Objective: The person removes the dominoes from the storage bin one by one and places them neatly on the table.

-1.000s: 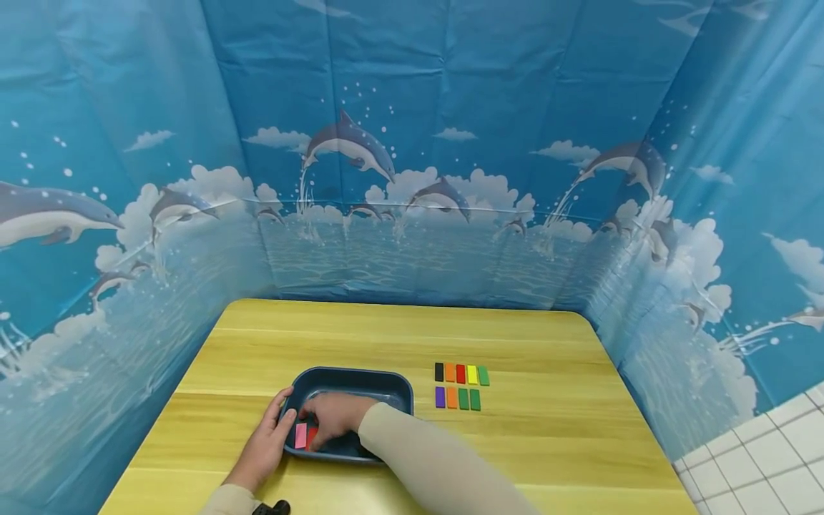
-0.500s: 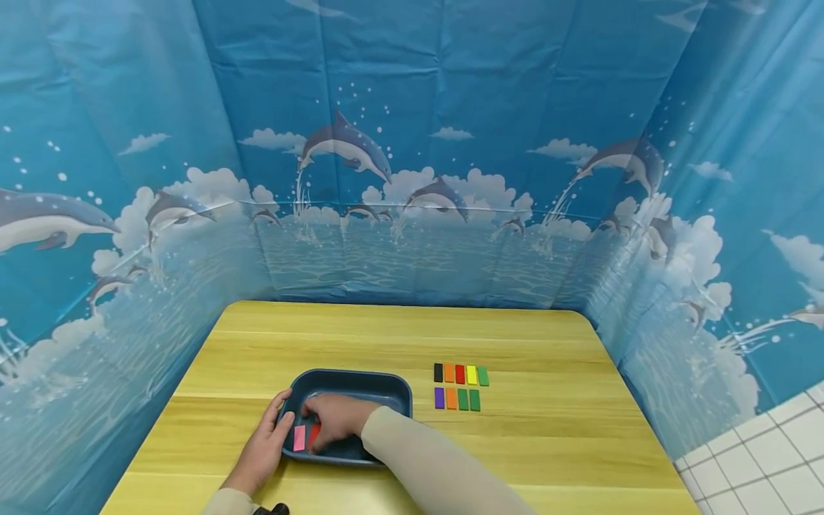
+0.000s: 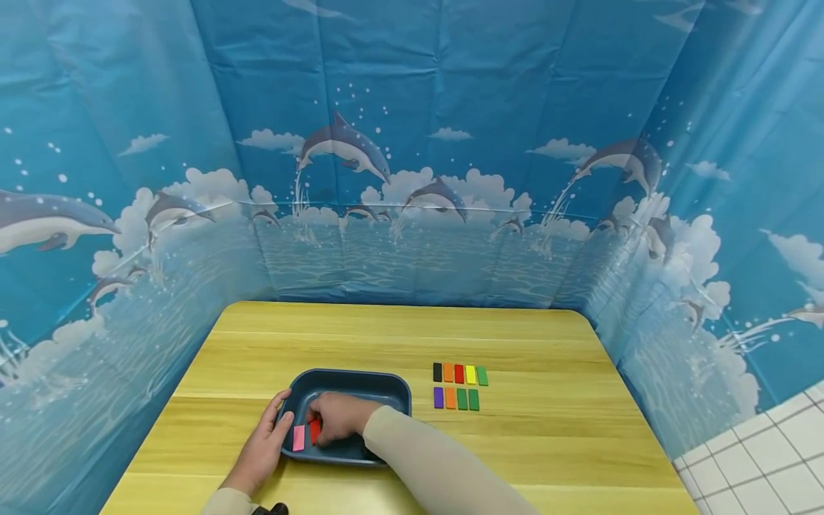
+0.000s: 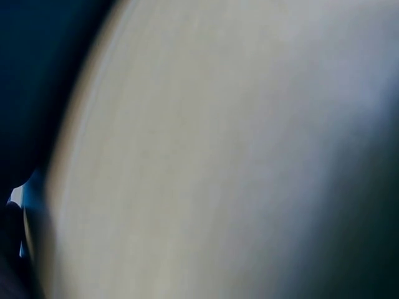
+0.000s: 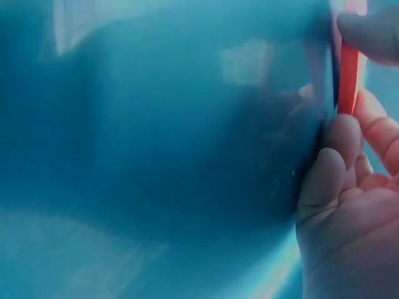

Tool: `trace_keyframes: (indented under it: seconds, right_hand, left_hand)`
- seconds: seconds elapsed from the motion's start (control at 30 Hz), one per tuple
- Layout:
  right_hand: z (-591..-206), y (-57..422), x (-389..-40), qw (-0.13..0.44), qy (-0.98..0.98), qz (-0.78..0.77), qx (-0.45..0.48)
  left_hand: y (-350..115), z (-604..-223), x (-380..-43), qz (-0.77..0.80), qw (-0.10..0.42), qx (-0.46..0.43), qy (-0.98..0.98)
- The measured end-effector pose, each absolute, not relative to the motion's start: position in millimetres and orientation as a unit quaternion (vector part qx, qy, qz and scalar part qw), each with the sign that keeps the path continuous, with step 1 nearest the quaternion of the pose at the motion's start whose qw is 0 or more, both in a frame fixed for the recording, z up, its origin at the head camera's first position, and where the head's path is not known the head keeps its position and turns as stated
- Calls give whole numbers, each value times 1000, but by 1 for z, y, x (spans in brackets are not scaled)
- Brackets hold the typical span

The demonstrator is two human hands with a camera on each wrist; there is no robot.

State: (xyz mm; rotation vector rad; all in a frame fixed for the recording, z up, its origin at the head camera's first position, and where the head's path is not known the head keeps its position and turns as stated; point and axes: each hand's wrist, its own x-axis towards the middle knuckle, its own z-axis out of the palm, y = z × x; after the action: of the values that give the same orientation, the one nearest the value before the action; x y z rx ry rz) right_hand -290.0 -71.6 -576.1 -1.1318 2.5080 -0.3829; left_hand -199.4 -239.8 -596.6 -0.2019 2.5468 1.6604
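Note:
A dark blue rectangular basin (image 3: 380,384) sits on the yellow table, left of its middle. My left hand (image 3: 262,440) holds its left end, thumb at the rim and fingers along the outer wall. Inside, my right hand (image 3: 342,416) pinches a red domino block (image 3: 315,431). The right wrist view shows this red domino block (image 5: 349,78) upright between thumb and fingertips, close to the basin's shiny bottom. A pink domino block (image 3: 299,438) stands just left of the red one, by the left wall. The left wrist view is mostly blurred pale tabletop.
Right of the basin, several coloured domino blocks lie in two rows, among them a black block (image 3: 438,372), a yellow block (image 3: 471,375) and a purple block (image 3: 438,398). A blue dolphin-print curtain (image 3: 412,257) surrounds the wooden table (image 3: 541,429).
My right fingers have shifted slightly at the red domino block, and more of its face shows now. The left hand stays on the basin. The two rows of blocks are unchanged.

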Motion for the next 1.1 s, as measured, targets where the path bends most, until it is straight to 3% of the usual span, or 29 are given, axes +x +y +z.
trace_keyframes:
  seconds: [0.2, 0.5, 0.8, 1.1]
  right_hand:
    - [-566, -65, -296, 188, 892, -162, -378]
    - [-519, -24, -301, 208, 865, -251, -381]
    - [-490, 68, -316, 200, 861, -330, -332]
    - [-508, 175, -323, 168, 899, -317, -251]
  left_hand:
    - [-239, -598, -200, 536, 50, -77, 839]
    - [-239, -598, -199, 524, 60, -90, 845]
    - [-240, -600, -200, 524, 37, -61, 849]
    - [-240, -597, -200, 530, 38, -60, 845]
